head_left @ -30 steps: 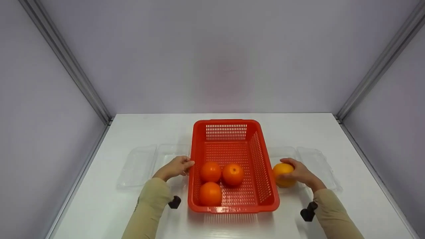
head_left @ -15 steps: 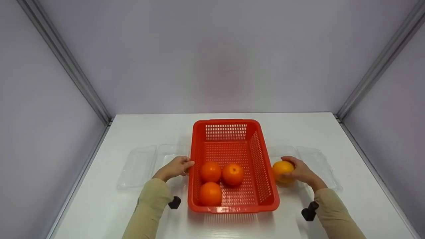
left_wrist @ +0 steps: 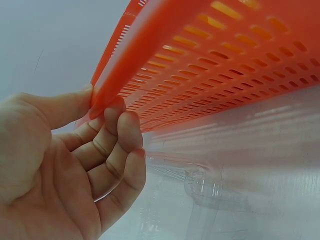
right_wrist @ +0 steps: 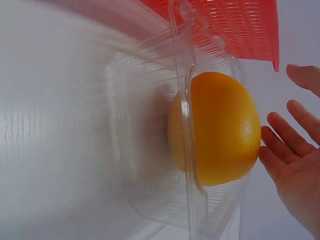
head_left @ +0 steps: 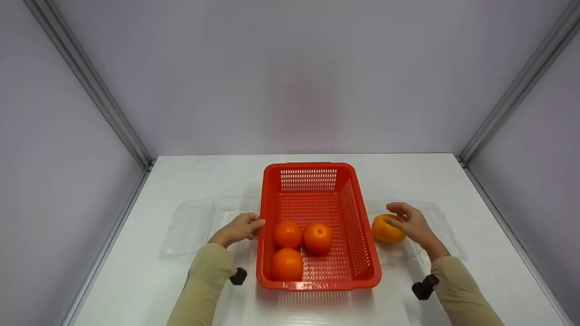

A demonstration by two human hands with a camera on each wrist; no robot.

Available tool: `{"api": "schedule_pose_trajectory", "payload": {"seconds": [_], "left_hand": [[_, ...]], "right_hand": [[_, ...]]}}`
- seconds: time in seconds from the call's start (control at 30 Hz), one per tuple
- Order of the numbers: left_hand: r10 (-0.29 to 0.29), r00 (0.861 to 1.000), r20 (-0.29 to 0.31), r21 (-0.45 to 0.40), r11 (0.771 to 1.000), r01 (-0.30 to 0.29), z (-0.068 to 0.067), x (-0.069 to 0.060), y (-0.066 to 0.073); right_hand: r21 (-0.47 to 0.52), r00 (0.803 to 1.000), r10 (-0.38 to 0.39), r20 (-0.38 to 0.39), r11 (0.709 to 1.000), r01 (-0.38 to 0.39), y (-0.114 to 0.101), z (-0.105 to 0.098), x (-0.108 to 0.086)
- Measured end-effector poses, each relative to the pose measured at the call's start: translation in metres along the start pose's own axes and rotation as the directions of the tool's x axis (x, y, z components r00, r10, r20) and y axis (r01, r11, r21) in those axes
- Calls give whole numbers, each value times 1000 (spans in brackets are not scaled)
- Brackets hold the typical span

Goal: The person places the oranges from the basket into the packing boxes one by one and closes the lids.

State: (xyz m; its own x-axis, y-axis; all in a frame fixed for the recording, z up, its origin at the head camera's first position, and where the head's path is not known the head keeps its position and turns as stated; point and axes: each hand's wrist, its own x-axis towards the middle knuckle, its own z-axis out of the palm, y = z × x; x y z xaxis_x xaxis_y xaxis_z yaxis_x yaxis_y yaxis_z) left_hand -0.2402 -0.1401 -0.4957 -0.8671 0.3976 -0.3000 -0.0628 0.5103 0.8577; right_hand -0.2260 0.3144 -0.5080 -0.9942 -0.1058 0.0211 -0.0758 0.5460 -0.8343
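- Left sleeve (head_left: 199, 285) and right sleeve (head_left: 462, 294), beige, nearest of all, behind the fingers
- Front orange (head_left: 287, 265) in the red basket (head_left: 319, 285), right of the left fingertips and nearer the person than they are
- Left hand (head_left: 240, 227), thumb above and fingers curled below, pinching the basket's left rim
- Left orange (head_left: 287, 234), inside, just across the basket wall from those fingertips; right orange (head_left: 318, 237) beside it, farther from them
- Right hand (head_left: 414, 228), fingers slack and slightly bent, gripping nothing; whether the little finger touches the yellow fruit I cannot tell
- Yellow fruit (head_left: 387, 229), beneath and left of the right fingers, sitting in the right clear container (right_wrist: 122, 135) and rising above its rim
- Left clear container (head_left: 226, 213), below the left fingers and reaching beyond them; left clear flap (head_left: 188, 226) to their left
- Right clear flap (head_left: 437, 222), right of the right fingers
- White table (head_left: 208, 176), under and beyond all the fingers
- Pale back wall (head_left: 290, 68), farthest from the fingers
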Motion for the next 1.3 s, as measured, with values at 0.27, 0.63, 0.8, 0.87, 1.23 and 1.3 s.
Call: {"api": "schedule_pose_trajectory", "payload": {"seconds": [0.27,0.63,0.8,0.87,1.23,1.3], "left_hand": [[-3,1000,-16,0,1000,3,0,1,-2],[-14,1000,-14,-20,1000,14,1,1,-1],[-8,1000,-10,-14,1000,8,2,1,-1],[1,1000,-7,-10,1000,-1,2,1,-1],[19,1000,-3,-14,1000,-19,2,1,-3],[19,1000,0,-28,999,-19,2,1,-2]], "right_hand": [[-14,1000,16,-19,1000,-16,-3,-1,1],[-3,1000,4,-3,1000,-4,-21,-3,0],[50,999,-32,-3,998,32,-28,0,0],[70,999,-42,2,997,42,-29,2,1],[83,994,-86,61,993,81,-49,2,4],[86,993,-94,73,992,88,-53,2,5]]}}
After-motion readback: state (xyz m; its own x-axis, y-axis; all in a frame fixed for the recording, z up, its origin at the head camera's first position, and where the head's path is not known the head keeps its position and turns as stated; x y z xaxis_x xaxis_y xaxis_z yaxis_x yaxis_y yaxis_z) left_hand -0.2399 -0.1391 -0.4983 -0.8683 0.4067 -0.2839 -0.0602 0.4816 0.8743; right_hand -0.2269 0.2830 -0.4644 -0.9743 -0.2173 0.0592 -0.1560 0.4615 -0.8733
